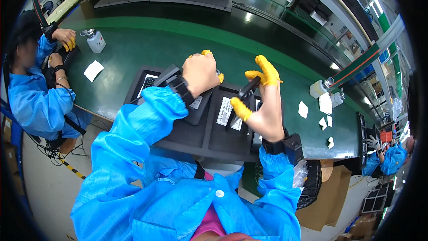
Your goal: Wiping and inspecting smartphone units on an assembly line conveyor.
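Observation:
Yellow finger covers sit on the fingers of both my hands. My left hand (200, 75) is closed in a fist above the tray, its knuckles up; what it holds, if anything, is hidden beneath it. Between thumb and fingers, my right hand (266, 107) grips a slim black phone-like device (244, 93) by its edges, tilted nearly on its side. Below both hands lies a black tray (209, 148) with compartments. A dark device with round lenses (148, 81) rests at its left, and a white printed label (224, 110) shows near the right hand.
On the green workbench (165, 40), a white pump bottle (96, 42) and a white cloth (93, 70) lie to the left. At right stand another bottle (318, 89) and several white scraps (303, 110). A co-worker (38, 89) works at far left. A cardboard box (327, 198) stands at lower right.

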`<state>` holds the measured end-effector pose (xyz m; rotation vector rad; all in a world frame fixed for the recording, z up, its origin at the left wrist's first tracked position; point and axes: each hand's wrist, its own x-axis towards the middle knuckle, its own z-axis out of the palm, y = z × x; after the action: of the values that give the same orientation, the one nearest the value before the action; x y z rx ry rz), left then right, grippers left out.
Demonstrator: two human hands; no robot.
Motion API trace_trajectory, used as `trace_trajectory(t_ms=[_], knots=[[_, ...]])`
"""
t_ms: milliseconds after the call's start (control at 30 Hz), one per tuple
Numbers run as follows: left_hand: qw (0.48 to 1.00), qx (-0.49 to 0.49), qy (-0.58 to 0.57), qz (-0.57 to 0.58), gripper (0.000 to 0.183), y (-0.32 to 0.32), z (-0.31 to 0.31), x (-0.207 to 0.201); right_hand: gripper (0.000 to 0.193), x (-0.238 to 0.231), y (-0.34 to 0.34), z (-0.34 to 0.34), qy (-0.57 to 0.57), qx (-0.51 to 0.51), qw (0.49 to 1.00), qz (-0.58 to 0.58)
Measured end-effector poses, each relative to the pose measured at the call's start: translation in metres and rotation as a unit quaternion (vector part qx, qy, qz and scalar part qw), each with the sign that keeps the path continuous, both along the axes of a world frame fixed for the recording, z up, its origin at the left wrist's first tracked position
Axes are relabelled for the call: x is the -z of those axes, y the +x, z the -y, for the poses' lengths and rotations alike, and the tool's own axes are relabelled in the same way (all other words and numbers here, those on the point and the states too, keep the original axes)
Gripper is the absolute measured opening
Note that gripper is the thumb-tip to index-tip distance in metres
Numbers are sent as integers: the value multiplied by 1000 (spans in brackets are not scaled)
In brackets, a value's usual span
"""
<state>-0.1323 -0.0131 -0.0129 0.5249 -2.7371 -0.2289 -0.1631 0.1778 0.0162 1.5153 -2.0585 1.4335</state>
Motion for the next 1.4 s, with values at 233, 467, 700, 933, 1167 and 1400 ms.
trace_trajectory(t_ms=[233, 467, 700, 933, 1167, 1400], knots=[[883, 381, 239, -135, 97, 98, -3, -49, 105, 3, 15, -18, -72, -169, 971, 153], [872, 394, 245, -153, 97, 127, -14, -42, 116, 9, 17, -20, -79, -197, 966, 147], [877, 415, 184, -160, 93, 120, -5, -40, 91, 0, 15, -24, 45, -119, 992, -8], [902, 229, 348, -119, 87, 102, 10, -37, 96, 9, 4, -16, 10, 9, 957, 290], [820, 89, 565, -17, 81, 95, 19, -41, 92, 6, -4, -11, -10, -31, 867, 497], [826, 84, 558, -4, 83, 95, 13, -43, 81, 6, 0, -3, 9, -57, 850, 523]])
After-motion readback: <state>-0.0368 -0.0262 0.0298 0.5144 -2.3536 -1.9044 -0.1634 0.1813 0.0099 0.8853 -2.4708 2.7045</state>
